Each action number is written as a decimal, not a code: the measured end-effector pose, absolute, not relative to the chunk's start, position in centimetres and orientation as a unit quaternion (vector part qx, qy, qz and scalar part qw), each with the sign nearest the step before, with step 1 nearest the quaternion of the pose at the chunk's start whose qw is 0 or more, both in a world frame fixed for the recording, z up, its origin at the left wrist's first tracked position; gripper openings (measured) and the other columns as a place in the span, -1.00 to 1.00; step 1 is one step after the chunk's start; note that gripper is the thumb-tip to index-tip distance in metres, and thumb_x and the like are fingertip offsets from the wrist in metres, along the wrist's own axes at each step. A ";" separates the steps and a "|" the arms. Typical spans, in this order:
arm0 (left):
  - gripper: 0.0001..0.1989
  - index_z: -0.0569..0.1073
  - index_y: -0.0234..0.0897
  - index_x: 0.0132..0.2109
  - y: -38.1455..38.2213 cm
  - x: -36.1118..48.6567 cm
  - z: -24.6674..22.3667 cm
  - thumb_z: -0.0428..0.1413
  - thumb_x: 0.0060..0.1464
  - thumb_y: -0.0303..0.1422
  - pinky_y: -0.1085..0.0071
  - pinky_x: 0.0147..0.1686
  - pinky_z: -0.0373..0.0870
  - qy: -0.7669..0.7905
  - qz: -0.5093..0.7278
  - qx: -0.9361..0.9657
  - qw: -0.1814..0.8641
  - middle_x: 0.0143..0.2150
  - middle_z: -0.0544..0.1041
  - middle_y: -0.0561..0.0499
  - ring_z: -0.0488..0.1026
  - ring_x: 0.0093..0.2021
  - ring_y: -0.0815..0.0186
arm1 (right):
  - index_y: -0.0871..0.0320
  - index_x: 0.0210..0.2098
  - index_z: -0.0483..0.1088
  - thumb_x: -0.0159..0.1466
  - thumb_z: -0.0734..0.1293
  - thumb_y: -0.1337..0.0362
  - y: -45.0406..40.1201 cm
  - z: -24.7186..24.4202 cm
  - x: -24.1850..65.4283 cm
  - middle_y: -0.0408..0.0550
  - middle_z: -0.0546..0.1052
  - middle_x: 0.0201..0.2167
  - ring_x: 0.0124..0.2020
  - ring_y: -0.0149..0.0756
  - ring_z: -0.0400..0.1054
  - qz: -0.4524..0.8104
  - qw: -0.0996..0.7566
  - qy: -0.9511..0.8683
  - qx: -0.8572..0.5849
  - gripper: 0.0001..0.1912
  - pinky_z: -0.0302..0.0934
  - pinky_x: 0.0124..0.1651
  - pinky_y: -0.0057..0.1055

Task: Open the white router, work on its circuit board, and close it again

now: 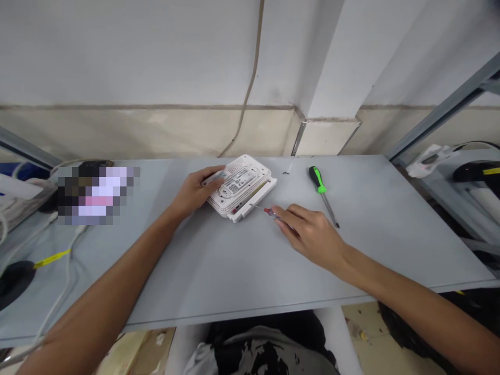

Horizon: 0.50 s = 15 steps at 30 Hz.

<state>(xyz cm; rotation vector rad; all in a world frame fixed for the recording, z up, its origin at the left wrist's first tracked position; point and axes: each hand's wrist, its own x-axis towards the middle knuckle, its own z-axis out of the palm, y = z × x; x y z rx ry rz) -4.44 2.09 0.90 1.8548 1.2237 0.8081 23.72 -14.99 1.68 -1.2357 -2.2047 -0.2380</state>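
Observation:
A white plastic router-like device [238,185] lies on the grey table with its labelled, vented face up. Along its right side a white edge panel [255,200] stands partly away from the casing, and a gap shows between them. My left hand [201,190] is closed around the device's left side, thumb on top. In my right hand [308,229] is a small screwdriver [269,211] with a clear and red handle. Its thin shaft reaches to the edge panel. Whether the tip sits inside the panel, I cannot tell.
A green and black screwdriver [322,192] lies right of the device. Small dark bits, perhaps screws [286,173], lie behind it. At the left are a pixelated screen [103,192] and white cables [68,271]. A metal shelf frame [441,112] rises at the right.

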 end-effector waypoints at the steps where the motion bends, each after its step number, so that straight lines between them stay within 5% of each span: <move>1: -0.43 0.59 -0.05 0.26 2.0 -4.3 0.8 0.24 0.21 0.07 0.09 0.20 0.55 0.478 0.316 0.730 0.373 0.23 0.63 -0.05 0.59 0.17 -0.02 | 0.34 0.12 0.56 0.56 0.19 0.30 -14.6 1.6 23.5 -0.05 0.55 -0.36 -0.48 -0.41 0.38 -0.088 0.293 -0.831 -0.464 -0.63 0.31 -0.42 -0.40; 15: -0.47 0.60 -0.08 0.24 2.2 -4.6 0.3 0.16 0.28 0.05 0.11 0.37 0.38 0.444 0.304 0.779 0.322 0.34 0.54 -0.03 0.50 0.31 0.01 | 0.35 0.16 0.52 0.56 0.13 0.35 -13.7 2.5 21.1 -0.03 0.56 -0.35 -0.48 -0.43 0.34 -0.081 0.250 -0.864 -0.429 -0.60 0.28 -0.46 -0.42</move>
